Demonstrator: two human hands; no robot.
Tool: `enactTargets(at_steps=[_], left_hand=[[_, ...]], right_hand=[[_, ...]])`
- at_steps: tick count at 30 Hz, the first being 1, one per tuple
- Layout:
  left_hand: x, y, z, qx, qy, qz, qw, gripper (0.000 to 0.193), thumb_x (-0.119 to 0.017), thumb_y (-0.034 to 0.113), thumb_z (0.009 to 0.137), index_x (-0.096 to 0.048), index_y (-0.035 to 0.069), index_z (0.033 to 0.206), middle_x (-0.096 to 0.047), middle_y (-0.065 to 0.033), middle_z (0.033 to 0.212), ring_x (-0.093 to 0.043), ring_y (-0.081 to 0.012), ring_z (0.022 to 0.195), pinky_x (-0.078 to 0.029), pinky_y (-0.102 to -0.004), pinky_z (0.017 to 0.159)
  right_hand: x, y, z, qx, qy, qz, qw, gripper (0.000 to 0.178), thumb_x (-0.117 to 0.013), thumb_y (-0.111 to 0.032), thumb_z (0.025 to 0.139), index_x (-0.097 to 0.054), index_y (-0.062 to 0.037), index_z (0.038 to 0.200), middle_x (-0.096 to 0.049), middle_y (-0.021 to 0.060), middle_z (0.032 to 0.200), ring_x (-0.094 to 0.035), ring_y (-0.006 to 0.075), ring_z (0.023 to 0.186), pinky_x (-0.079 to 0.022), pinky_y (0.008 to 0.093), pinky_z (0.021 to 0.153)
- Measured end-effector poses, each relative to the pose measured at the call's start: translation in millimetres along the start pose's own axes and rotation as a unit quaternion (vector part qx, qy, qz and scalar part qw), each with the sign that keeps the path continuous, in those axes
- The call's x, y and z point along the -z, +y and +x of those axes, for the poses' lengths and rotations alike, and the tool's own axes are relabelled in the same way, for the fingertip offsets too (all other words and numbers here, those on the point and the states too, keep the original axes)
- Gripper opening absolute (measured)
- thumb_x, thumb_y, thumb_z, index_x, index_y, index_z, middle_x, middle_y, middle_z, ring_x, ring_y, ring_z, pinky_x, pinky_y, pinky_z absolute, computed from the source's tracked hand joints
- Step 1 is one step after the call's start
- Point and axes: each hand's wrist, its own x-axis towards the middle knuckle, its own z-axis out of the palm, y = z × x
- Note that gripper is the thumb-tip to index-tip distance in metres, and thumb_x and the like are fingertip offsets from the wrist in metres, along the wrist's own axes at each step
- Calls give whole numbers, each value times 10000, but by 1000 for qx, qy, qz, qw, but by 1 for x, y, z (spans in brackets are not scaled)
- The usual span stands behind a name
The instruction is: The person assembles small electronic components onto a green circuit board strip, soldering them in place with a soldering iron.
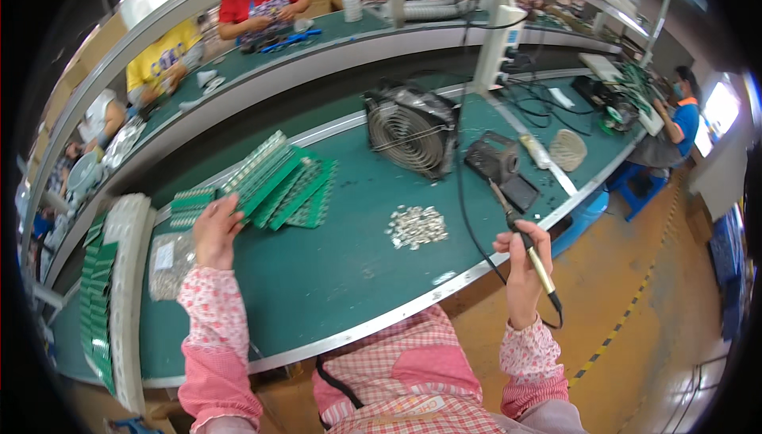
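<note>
In my right hand (524, 271) is a soldering iron (533, 255), with my fingers closed round its handle. Its tip points up and left, close to the black soldering iron stand (500, 164). My left hand (216, 235) is on the left, beside a fanned stack of green circuit boards (282, 188). Its fingers are bent together, and what they hold, if anything, is too small to make out. A smaller group of green boards (190, 205) lies just behind that hand. Between my hands, a pile of small silvery metal parts (417, 227) rests on the green bench mat (341, 275).
A clear bag of small parts (171, 267) and a long white tray (129, 299) beside more green boards (97, 307) are at left. Behind the parts pile stands a fan with a wire guard (409, 128). Cables (540, 100) tangle at far right. Co-workers sit beyond.
</note>
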Motion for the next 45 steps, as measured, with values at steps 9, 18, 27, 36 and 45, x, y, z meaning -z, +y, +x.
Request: enactTargets(at_steps=[9, 18, 27, 36, 45], left_hand=[[40, -21, 19, 119, -29, -111, 986, 310, -655, 179, 855, -549, 7, 1090, -608, -80, 1012, -610, -188, 900, -503, -292, 732], [43, -28, -48, -128, 10, 123, 984, 193, -587, 217, 910, -524, 62, 815, -557, -19, 726, -581, -106, 623, -422, -233, 582], [121, 33, 9, -231, 105, 432, 865, 287, -558, 268, 906, -589, 21, 763, -588, -110, 689, -563, -199, 612, -433, -315, 614], [167, 29, 124, -266, -101, 706, 649, 505, -781, 124, 561, -565, 76, 1015, -584, -108, 1024, -559, -328, 1003, -434, -442, 839], [142, 27, 112, -296, -155, 667, 666, 467, -722, -3, 571, -541, 68, 995, -542, -130, 1058, -545, -358, 1014, -429, -422, 867]], right_hand=[[28, 21, 72, -19, 90, -75, 993, 269, -482, -259, 968, -537, -22, 1084, -617, 72, 765, -567, 95, 619, -471, 223, 547], [27, 67, 120, -149, 17, 29, 988, 290, -565, -291, 923, -550, -66, 1105, -630, 57, 880, -589, 93, 687, -474, 211, 531], [39, 62, 87, -275, 6, 206, 939, 360, -548, -286, 932, -520, -85, 1229, -581, -11, 943, -526, 29, 798, -432, 154, 601], [-50, 9, 12, -57, -228, -216, 948, 143, -613, -102, 874, -623, -29, 996, -642, 38, 874, -608, 104, 807, -489, 234, 654], [-86, 17, 9, 256, -262, -349, 863, 163, -694, -112, 750, -659, -84, 906, -615, 39, 884, -562, 227, 824, -481, 343, 718]])
